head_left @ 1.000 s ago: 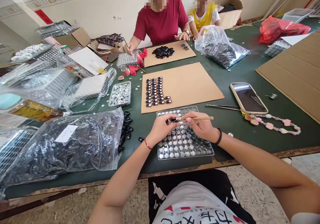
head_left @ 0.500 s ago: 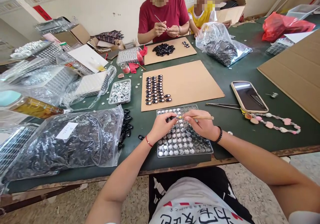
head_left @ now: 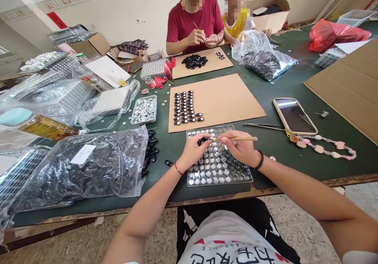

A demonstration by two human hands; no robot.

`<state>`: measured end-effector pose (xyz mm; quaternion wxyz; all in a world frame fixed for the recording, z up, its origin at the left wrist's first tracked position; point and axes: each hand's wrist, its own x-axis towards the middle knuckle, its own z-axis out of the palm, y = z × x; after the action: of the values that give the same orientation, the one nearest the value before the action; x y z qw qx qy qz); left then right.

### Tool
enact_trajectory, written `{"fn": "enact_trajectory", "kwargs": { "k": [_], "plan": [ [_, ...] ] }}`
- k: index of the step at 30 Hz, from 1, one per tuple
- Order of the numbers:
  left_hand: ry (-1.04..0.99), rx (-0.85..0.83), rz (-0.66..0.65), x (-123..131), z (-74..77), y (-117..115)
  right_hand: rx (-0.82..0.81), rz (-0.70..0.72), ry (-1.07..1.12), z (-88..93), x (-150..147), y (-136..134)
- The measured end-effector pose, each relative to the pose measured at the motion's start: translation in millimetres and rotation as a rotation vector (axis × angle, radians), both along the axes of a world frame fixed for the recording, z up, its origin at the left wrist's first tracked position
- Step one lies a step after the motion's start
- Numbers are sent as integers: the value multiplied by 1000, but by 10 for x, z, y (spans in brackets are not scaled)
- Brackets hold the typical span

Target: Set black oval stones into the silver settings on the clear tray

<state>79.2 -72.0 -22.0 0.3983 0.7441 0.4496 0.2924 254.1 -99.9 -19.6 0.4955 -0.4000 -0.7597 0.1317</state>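
Above a clear plastic tray [head_left: 220, 179] of round silvery pieces, my two hands meet. My left hand [head_left: 191, 152] pinches a small black oval piece [head_left: 203, 141], partly covered by the fingers. My right hand [head_left: 240, 150] grips a thin wooden stick [head_left: 248, 139] whose yellowish tip is at the black piece; whether they touch I cannot tell. Beyond the tray lies a cardboard sheet [head_left: 233, 102], with rows of black pieces bearing white ovals [head_left: 184, 106] along its left side. One loose black piece [head_left: 169, 163] rests left of the tray.
A bag of black pieces [head_left: 88, 169] fills the left front, a box of silvery discs [head_left: 144, 109] behind it. Tweezers [head_left: 262, 126] and a phone [head_left: 295, 116] with a beaded strap lie at right. Across the table, a person in red [head_left: 195, 24] works beside another person.
The view has shifted slightly, so the table things sit a little lower and to the right. The stick in my right hand has moved slightly to the right; both hands keep their grips.
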Motion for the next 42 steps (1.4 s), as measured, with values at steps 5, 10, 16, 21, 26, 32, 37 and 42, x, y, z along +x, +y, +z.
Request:
{"fn": "enact_trajectory", "kwargs": {
  "k": [5,10,16,21,26,32,37,42],
  "plan": [
    [-45,-15,1,13,26,-15,1,-6,-23,-8,4,1],
    [-41,-18,-3,44,44,-33,3,-7,-129,-45,-2,6],
    [-34,-28,-12,34,47,-28,23,15,-139,-34,-10,11],
    [-8,-46,-15,24,46,-21,17,40,-150,-38,-3,5],
    [-11,-30,-23,36,41,-33,7,26,-179,-33,-2,-5],
    [-12,-16,-22,43,35,-34,14,13,-198,-25,-10,3],
    [21,7,3,46,27,-54,12,-14,-192,-43,-10,12],
    [-6,22,3,57,45,-91,40,-21,-147,-45,-10,-3]
  ]
}}
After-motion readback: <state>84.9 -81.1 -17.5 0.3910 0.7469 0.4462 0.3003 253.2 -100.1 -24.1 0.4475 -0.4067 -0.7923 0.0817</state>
